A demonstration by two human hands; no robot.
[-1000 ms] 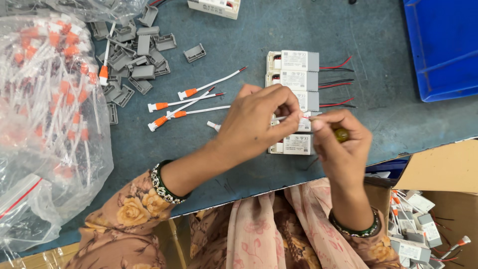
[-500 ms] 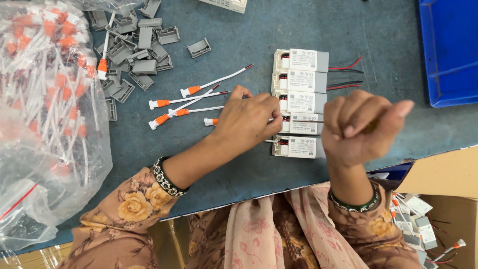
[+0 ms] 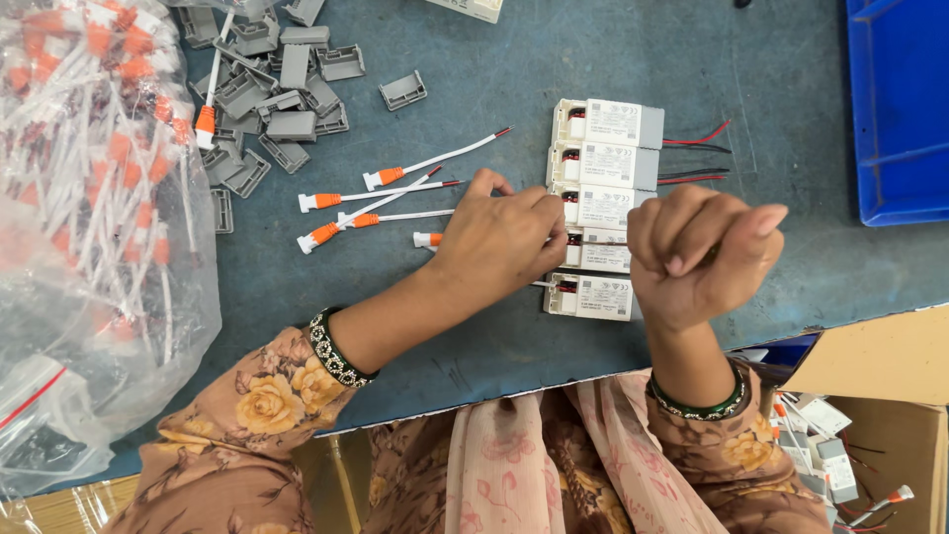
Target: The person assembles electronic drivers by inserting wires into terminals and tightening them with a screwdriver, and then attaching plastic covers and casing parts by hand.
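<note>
Several small white driver boxes (image 3: 605, 210) lie in a column on the blue-grey table (image 3: 474, 59), with red and black leads (image 3: 698, 136) trailing out to the right. My left hand (image 3: 494, 242) rests on the lower boxes, its fingers pinching a white wire with an orange end (image 3: 428, 239) against the fourth box. My right hand (image 3: 700, 247) hovers just right of the column, curled into a fist around a small dark tool that is almost fully hidden. The lowest box (image 3: 603, 297) shows between the two hands.
Three more white wires with orange ends (image 3: 381, 198) lie left of the boxes. Grey plastic caps (image 3: 272, 89) are piled at the top left. A clear bag of wires (image 3: 89, 198) fills the left. A blue bin (image 3: 900, 99) sits top right, a cardboard box of parts (image 3: 870, 465) lower right.
My right hand has lifted off the boxes and turned into a raised fist. My left hand has stayed on the lower boxes, fingers shifting slightly.
</note>
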